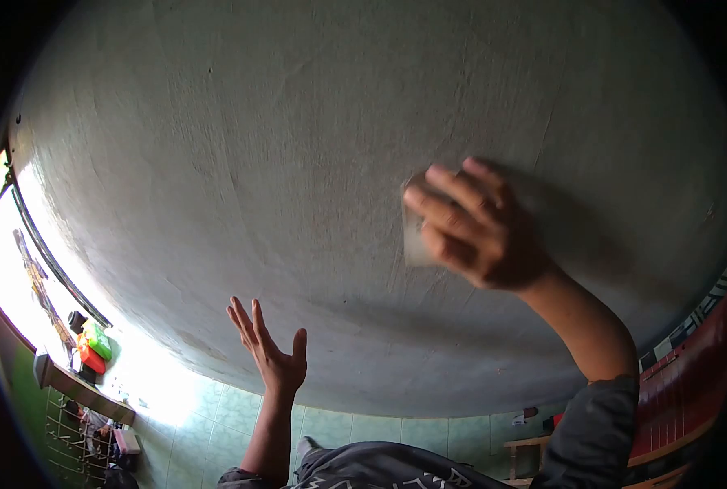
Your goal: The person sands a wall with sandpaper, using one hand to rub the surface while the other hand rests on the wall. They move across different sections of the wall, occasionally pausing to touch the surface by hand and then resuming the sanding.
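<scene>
A grey plastered wall point(298, 163) with fine streaks and ridges fills most of the view. Against it, my right hand point(473, 224) holds a flat, pale rectangular sheet point(415, 243), its fingers bent over the top and blurred by motion. Only the sheet's left and lower edges show; the rest lies hidden under the fingers and palm. Lower and to the left, my left hand point(272, 346) is raised before the wall, fingers spread and thumb apart, with nothing in it.
Green floor tiles point(347, 425) run along the wall's foot. At left are a bright window point(13, 261), a ledge with green and orange packets point(92, 352), and a wire rack point(74, 436). Wooden furniture point(526, 456) and a dark red surface point(681, 391) stand at lower right.
</scene>
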A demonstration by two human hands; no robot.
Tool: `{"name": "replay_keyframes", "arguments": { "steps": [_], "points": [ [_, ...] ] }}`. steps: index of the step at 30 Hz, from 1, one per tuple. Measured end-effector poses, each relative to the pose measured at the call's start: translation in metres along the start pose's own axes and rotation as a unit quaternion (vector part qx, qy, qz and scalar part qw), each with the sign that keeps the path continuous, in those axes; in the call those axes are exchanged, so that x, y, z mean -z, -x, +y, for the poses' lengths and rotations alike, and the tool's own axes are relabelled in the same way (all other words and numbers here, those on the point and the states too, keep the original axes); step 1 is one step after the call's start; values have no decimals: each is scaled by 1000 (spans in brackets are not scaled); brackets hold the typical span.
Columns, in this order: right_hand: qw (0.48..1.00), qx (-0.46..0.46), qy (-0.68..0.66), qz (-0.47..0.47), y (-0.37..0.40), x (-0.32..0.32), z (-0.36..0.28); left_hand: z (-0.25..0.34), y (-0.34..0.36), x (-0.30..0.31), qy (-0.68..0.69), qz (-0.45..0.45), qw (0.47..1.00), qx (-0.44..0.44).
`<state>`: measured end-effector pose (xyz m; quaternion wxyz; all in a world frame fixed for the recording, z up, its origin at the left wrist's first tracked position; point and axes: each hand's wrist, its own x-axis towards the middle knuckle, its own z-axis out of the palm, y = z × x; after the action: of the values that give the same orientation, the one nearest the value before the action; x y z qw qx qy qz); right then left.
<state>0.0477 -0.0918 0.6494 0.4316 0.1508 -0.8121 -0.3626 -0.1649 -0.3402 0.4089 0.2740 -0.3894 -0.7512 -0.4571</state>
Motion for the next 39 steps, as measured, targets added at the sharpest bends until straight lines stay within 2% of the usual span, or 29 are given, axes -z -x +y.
{"name": "replay_keyframes", "arguments": {
  "steps": [2, 5, 6, 10, 14, 17, 18, 21, 22, 25, 26, 30, 37, 39],
  "points": [
    [1000, 15, -23, -5, -1, -2, -9, -1, -1, 1, 3, -5, 1000, -1],
    [997, -49, 27, 44, -12, 12, 16, 3, -6, 3, -6, -14, 1000, -3],
    [996, -45, 62, 39, -17, 19, 22, 5, -8, 3, -2, -13, 1000, -5],
    [999, 33, -15, -13, -2, 0, -14, 12, -15, -1, 18, -7, 1000, -21],
    [998, -18, 57, 27, -17, 15, 12, 17, -20, -5, 32, -1, 999, -37],
    [1000, -18, 0, -9, -19, 16, -1, 21, -22, -3, 35, -5, 999, -39],
    [999, 21, -2, -25, -12, 8, -11, 21, -22, -2, 33, -7, 999, -40],
    [999, 37, 11, -21, -13, 8, -10, 22, -23, -4, 31, -8, 999, -43],
    [999, 8, 35, 10, -17, 13, 0, 22, -24, -5, 33, -8, 999, -43],
    [1000, -9, 16, 6, -16, 11, -1, 27, -25, -4, 35, -11, 999, -38],
    [999, 26, 13, -24, -13, 7, -8, 28, -26, -3, 35, -13, 999, -36],
    [998, -7, 54, 14, -19, 16, 8, 27, -27, -8, 45, -11, 998, -41],
    [999, 18, 31, 15, -14, 6, 2, 26, -26, -12, 42, -17, 998, -34],
    [998, -6, 57, 0, -21, 16, 8, 25, -25, -12, 41, -21, 998, -30]
  ]
}}
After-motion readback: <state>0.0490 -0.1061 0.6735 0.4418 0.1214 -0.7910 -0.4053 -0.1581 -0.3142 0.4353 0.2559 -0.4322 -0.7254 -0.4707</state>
